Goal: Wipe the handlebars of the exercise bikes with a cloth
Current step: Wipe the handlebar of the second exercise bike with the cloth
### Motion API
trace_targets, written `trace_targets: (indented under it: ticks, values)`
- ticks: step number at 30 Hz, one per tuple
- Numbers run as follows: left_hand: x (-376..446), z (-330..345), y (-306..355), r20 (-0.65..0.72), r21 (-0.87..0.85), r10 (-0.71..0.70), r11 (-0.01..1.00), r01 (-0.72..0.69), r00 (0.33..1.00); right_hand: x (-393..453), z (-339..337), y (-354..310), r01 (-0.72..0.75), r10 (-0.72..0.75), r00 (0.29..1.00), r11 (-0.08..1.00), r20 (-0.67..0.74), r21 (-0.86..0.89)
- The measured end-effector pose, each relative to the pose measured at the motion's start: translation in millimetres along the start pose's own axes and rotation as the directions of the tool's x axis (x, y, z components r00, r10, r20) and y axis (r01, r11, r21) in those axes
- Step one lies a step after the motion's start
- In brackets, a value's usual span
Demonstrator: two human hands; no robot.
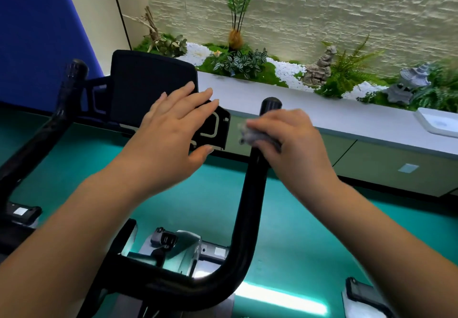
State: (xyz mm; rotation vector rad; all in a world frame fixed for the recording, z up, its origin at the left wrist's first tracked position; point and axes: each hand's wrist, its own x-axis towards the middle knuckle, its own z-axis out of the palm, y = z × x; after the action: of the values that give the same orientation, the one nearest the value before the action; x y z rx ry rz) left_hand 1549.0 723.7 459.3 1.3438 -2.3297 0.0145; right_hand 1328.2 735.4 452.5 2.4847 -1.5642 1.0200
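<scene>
Cloth point(250, 136), small and grey, crumpled under the right hand point(295, 141) and pressed around the right handlebar point(252, 193) just below its rounded black tip. Right hand fingers curled over the cloth and the bar together, gripping both; edges of the cloth a bit blurred. Left hand point(171, 134) flat and spread, fingers straight and nearly together, holding nothing, in front of the lower right corner of the black screen point(148, 89) and the black bracket point(218, 129) beside it; cannot tell if touching them or only above. Thumb of this hand pointing toward the right handlebar, close but apart from it. Left handlebar point(49, 124) far on the other side, black, rising to a ribbed end, untouched. Both bars joined low in the picture by a thick curved black tube. Below, grey and silver bike frame point(183, 248) over a green floor point(297, 231). Behind the bike, long grey counter point(322, 117) with cabinet doors under it, white tray point(438, 122) at its right end. On top behind the counter, small garden with moss, white pebbles point(285, 72), ferns and little stone figures, against a pale stone wall point(322, 7). Blue wall point(32, 32) on the left.
</scene>
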Motion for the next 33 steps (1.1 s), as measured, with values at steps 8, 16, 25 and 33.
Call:
trace_targets:
  ticks: [8,16,25,33]
  values:
    - [-1,4,-3,0.007,-0.046,-0.001,0.999,0.001,1.0,-16,10,-12,0.116,-0.109,0.972,0.993,0.206,-0.021]
    - [0,4,-6,0.016,-0.07,-0.003,0.998,0.004,1.0,59,-5,11,0.244,-0.092,0.941,0.849,0.324,-0.468]
    - [0,5,-6,0.031,-0.072,-0.012,0.997,0.014,0.999,82,-15,10,0.321,-0.087,0.871,0.846,0.483,-0.426]
    - [0,5,-5,0.033,-0.082,-0.017,0.996,0.02,0.999,97,-9,1,0.465,-0.033,0.722,0.763,0.691,-0.449]
